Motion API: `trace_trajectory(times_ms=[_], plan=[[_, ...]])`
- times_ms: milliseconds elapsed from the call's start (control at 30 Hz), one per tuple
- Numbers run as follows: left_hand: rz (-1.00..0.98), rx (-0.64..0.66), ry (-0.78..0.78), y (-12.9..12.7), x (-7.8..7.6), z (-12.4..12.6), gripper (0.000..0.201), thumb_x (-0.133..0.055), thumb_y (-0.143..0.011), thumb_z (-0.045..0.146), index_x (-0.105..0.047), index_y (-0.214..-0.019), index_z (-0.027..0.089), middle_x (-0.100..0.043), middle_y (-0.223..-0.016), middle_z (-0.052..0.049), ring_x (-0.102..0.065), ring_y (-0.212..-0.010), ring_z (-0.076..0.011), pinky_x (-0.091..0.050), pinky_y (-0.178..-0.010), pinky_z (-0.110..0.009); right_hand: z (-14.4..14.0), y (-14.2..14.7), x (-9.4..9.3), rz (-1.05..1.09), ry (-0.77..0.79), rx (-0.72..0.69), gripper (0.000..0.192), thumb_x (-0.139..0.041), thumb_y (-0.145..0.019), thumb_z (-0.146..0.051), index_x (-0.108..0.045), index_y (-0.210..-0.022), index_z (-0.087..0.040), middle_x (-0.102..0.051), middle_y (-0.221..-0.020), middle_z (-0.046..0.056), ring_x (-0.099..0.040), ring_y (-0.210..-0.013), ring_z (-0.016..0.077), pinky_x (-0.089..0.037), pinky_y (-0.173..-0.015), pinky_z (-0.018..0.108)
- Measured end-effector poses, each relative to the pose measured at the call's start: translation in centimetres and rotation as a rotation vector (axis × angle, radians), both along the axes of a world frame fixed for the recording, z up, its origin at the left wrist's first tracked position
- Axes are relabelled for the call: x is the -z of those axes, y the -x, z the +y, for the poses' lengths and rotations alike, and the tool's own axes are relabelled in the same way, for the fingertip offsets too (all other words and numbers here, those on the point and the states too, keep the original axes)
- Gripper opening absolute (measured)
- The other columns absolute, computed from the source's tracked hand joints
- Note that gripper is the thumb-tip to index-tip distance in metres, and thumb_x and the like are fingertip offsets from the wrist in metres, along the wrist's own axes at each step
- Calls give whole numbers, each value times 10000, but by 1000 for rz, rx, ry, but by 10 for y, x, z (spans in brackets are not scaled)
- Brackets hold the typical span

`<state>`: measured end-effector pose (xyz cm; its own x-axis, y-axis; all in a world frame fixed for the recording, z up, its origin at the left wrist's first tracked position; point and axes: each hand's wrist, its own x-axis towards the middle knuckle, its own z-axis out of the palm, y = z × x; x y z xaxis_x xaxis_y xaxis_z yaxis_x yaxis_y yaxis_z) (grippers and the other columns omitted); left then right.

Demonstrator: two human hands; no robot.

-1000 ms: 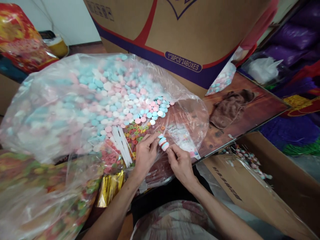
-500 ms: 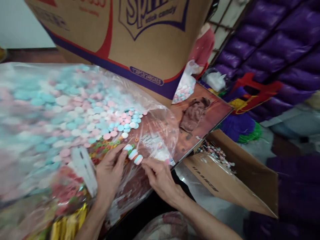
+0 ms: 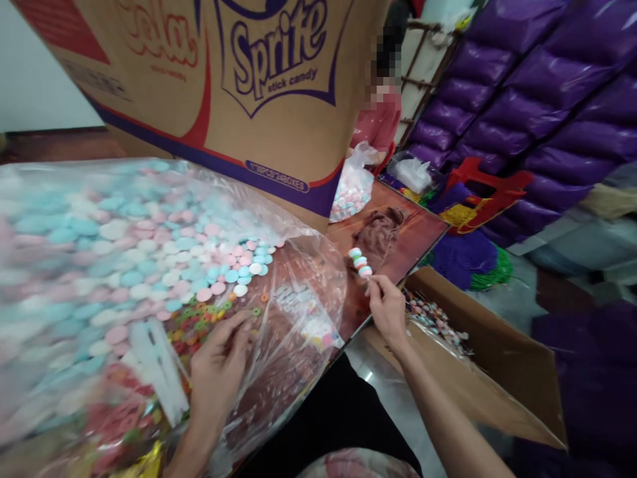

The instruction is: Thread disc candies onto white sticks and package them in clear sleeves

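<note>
My right hand pinches the lower end of a candy stick threaded with several blue, pink and white discs, held upright over the reddish-brown board. My left hand rests on the big clear plastic bag full of blue, pink and white candy discs, fingertips beside the small coloured ring candies. A bundle of white sticks lies in the bag left of that hand.
A large "Sprite stick candy" carton stands behind the bag. An open cardboard box holding finished candy sticks sits at right below the board. A brown cloth lies on the board. A person in red sits behind; purple sacks are stacked at right.
My right hand has lifted the loaded candy stick away from the left hand and carried it right, over the board. My left hand stayed on the bag. The camera turned right.
</note>
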<state>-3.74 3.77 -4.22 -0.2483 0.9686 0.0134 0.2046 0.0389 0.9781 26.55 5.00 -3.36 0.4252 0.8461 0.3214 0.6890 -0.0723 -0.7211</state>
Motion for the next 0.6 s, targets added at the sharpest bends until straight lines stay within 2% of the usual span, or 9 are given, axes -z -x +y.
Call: trace_trajectory(times_ms=[167,300,367,467,533,600], plan=[[93,-6,-53,5,-2,-1,313,-660,-858,439,-752,-1039,201,-740,-870,-35,-637,-671,-145,-543,-678,-276,41,-4,11,-153,124,6,255,-462,-944,-268,-690,-883,-169,-649,-692,49,-533,-608,176,-302,-601,285],[123,-22,-57,11,-3,1,277,-642,-880,396,-746,-1054,207,-751,-925,-46,-679,-801,-181,-543,-732,-293,63,-13,12,-318,210,113,246,-487,-925,-223,-719,-917,-141,-640,-738,97,-494,-635,187,-254,-600,309],[139,-34,-65,13,-5,2,254,-645,-879,377,-746,-1041,210,-758,-999,-61,-694,-901,-212,-549,-793,-324,63,-18,11,-394,160,125,236,-505,-904,-226,-721,-928,-133,-659,-842,140,-524,-727,225,-309,-642,325],[227,6,-123,13,-9,2,195,-622,-894,300,-749,-1016,217,-758,-1034,-62,-687,-992,-226,-527,-906,-369,48,-9,6,-448,-51,152,246,-531,-887,-275,-718,-953,-129,-664,-965,182,-558,-896,293,-400,-762,396],[281,55,-145,10,-12,0,192,-593,-906,240,-744,-1022,220,-753,-1026,-58,-685,-998,-219,-521,-915,-369,32,13,-3,-383,-181,68,257,-520,-907,-299,-723,-945,-146,-679,-947,160,-587,-914,294,-435,-806,420],[344,98,-155,5,-12,-3,205,-570,-913,205,-739,-1027,223,-737,-1008,-63,-681,-963,-212,-527,-879,-356,18,49,-17,-200,-214,-242,239,-498,-946,-269,-720,-978,-184,-709,-916,103,-634,-852,242,-477,-784,376]])
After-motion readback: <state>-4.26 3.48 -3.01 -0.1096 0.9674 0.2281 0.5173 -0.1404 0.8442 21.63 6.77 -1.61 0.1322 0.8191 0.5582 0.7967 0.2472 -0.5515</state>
